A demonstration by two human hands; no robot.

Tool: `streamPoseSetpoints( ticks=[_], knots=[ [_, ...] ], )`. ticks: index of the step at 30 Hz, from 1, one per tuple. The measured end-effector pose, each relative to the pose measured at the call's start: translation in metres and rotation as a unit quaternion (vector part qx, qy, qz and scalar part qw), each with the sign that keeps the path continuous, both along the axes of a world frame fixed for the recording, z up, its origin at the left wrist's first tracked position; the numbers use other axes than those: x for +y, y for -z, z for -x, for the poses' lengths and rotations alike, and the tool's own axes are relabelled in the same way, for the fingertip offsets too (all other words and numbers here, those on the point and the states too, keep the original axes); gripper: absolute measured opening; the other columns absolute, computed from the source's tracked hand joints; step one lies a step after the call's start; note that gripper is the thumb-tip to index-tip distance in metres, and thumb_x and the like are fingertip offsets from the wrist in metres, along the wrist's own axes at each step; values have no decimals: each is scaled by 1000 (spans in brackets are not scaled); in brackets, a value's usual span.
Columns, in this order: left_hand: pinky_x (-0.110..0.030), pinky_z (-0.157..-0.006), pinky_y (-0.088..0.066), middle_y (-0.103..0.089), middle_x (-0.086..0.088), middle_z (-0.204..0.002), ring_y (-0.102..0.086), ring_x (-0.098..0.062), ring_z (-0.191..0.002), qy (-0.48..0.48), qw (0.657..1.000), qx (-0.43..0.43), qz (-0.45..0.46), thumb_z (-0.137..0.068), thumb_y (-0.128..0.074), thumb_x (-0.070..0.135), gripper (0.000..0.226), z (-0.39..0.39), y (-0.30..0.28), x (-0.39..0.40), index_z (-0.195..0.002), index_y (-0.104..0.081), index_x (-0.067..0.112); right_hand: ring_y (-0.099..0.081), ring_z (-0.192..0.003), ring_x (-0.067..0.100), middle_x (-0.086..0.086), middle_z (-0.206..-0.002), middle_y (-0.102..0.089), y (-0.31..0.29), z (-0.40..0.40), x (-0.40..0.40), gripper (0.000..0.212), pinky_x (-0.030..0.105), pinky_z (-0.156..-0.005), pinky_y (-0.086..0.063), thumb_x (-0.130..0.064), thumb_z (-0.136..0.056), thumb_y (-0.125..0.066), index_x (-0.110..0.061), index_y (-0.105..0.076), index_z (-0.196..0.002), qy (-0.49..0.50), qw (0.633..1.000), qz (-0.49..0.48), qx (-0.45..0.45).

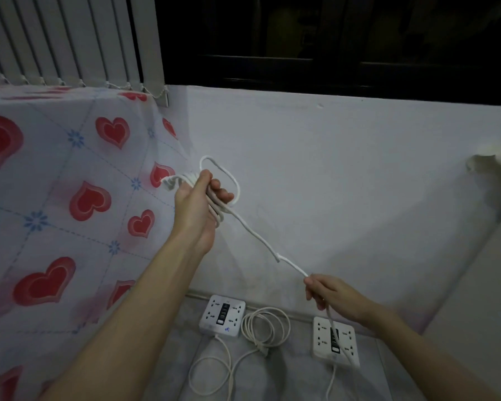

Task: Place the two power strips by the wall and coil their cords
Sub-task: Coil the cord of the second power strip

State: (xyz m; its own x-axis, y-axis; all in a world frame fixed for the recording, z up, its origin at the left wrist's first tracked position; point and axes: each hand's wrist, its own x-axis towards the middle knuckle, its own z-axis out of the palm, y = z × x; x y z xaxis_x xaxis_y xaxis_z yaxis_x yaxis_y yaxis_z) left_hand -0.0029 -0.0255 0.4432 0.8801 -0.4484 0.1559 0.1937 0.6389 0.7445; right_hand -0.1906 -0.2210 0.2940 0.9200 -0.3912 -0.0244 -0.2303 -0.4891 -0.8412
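Two white square power strips lie on the floor at the foot of the wall: the left strip [222, 315] and the right strip [334, 340]. The left strip's cord [265, 327] lies partly coiled on the floor between them, with a loose loop trailing toward me. My left hand [198, 199], raised in front of the wall, grips a bundle of white cord loops [214, 183]. From that bundle the right strip's cord [261, 241] runs taut down to my right hand [326, 293], which holds it just above the right strip.
A sheet with red hearts [55, 198] drapes over furniture on the left, reaching the floor. Vertical blinds [70, 39] hang above it, beside a dark window [330, 39]. The pale wall [344, 169] fills the middle. A white object [495, 157] shows at the right edge.
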Motion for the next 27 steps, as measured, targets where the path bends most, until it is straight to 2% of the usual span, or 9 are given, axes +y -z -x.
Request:
streamPoseSetpoints(
  ticks=[3, 8, 12, 16, 19, 21, 23, 24, 27],
  knots=[
    [-28, -64, -54, -64, 4, -59, -60, -10, -45, -3, 1000, 14, 3, -100, -48, 17, 16, 2, 0, 2, -84, -50, 14, -48, -53, 14, -1, -60, -48, 3, -3, 2, 39, 29, -59, -43, -35, -99, -42, -13, -61, -73, 16, 1000, -4, 10],
    [-24, -60, -60, -71, 1, -60, -68, -12, -51, 26, 999, -9, 26, -100, -47, 16, 13, 9, -5, 2, -89, -49, 11, -47, -52, 14, -1, -60, -50, 5, -7, 4, 44, 27, -54, -41, -39, -99, -40, -12, -62, -73, 39, 998, -18, 50],
    [-24, -57, -58, -70, 2, -60, -66, -13, -50, 56, 997, -43, 7, -100, -48, 16, 15, 15, -6, 5, -86, -52, 11, -45, -47, 7, -3, -57, -53, -1, -19, 6, 49, 22, -51, -35, -43, -99, -37, -19, -57, -62, 109, 989, 93, 46],
    [-24, -57, -56, -70, -2, -65, -65, -14, -54, 144, 983, -115, -6, -97, -54, 18, 14, 36, 3, 3, -94, -60, 6, -53, -60, 18, -3, -59, -55, -8, -31, 8, 48, 28, -58, -37, -39, -100, -37, -19, -53, -59, 186, 973, 138, 7],
    [-24, -54, -55, -73, -5, -65, -69, -16, -54, 155, 957, -218, -109, -94, -58, 18, 11, 64, 29, -8, -92, -63, 8, -49, -61, 18, 0, -67, -54, -18, -41, 10, 39, 31, -62, -40, -34, -100, -39, -17, -53, -67, 241, 967, 48, -68],
    [-27, -58, -56, -74, -6, -67, -71, -17, -57, 108, 939, -259, -198, -96, -54, 14, 9, 84, 60, -20, -93, -62, 10, -48, -61, 17, 3, -72, -54, -25, -45, 16, 33, 33, -58, -41, -31, -100, -39, -16, -53, -74, 253, 962, -8, -100],
    [-35, -71, -59, -75, -4, -71, -74, -16, -66, 26, 926, -250, -280, -97, -50, 15, 16, 101, 94, -31, -107, -59, 7, -49, -63, 17, 3, -74, -54, -29, -48, 25, 30, 34, -57, -43, -29, -101, -39, -12, -55, -82, 249, 961, -44, -114],
    [-37, -78, -59, -76, -3, -74, -74, -14, -70, -7, 922, -233, -309, -98, -48, 15, 20, 106, 109, -36, -113, -57, 5, -50, -66, 18, 3, -76, -54, -29, -49, 30, 29, 38, -62, -45, -28, -101, -39, -9, -57, -86, 244, 962, -47, -115],
    [-38, -83, -59, -76, -10, -85, -74, -16, -79, -33, 942, -129, -309, -99, -47, 12, 23, 112, 140, -47, -115, -54, -2, -52, -71, 19, 1, -76, -55, -26, -50, 42, 26, 38, -72, -45, -23, -100, -41, -6, -58, -89, 211, 972, -29, -97]
  ],
)
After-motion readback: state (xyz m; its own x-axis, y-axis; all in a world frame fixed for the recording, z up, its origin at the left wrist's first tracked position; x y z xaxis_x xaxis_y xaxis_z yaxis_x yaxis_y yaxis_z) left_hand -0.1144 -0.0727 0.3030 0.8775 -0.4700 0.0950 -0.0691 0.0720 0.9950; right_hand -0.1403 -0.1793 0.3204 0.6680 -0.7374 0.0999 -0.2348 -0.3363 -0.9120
